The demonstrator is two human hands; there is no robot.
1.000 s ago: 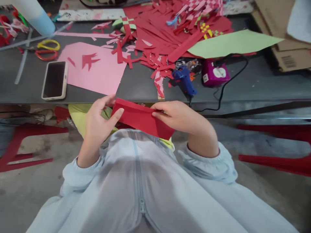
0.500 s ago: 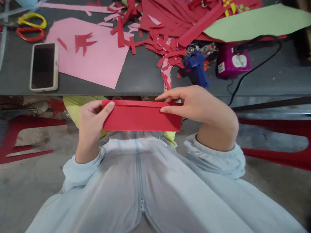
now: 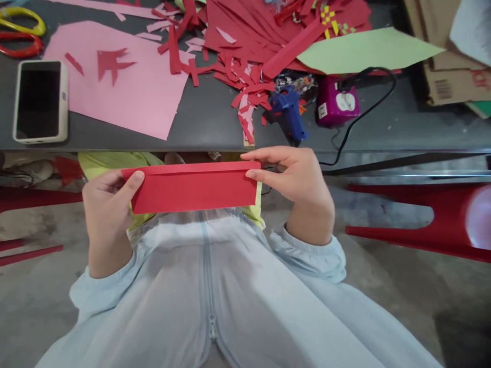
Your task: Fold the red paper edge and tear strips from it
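Red paper [image 3: 192, 189] in play, held out lengthwise between the two hands, just beyond the pale jacket [image 3: 176, 286], with a narrow fold running along its upper edge! The left hand [image 3: 111, 204] pinches one end, thumb flat on the front and fingers curled behind. Over at the other end, the right hand [image 3: 299, 174] lays its thumb on the face near the fold, forefinger stretched out above the upper edge with a gap between the two; whether its other fingers grip from behind, I can't tell.

Underneath the paper, lime-green cloth [image 3: 107, 163] peeks out, and red stools [image 3: 414, 204] flank the hands on both sides, below the dark table [image 3: 215, 122].

Up onto the tabletop now! Beyond the left hand lies a phone [image 3: 38, 102], screen dark, right beside a pink sheet [image 3: 126, 102] carrying a jagged red cutout [image 3: 111, 64]. Ahead of the right hand it's a blue glue gun [image 3: 289, 112], then a purple box [image 3: 335, 105] with a black cable [image 3: 378, 115] looping off to its right. Between and beyond the hands, a tangle of red and pink scraps [image 3: 249, 92]!

Farther out, past the phone, scissors [image 3: 23, 30] show yellow and red handles, partly cut off by the frame. Beyond the right hand stretches a pale green sheet [image 3: 364, 51], with cardboard [image 3: 452, 82] out at the far right.
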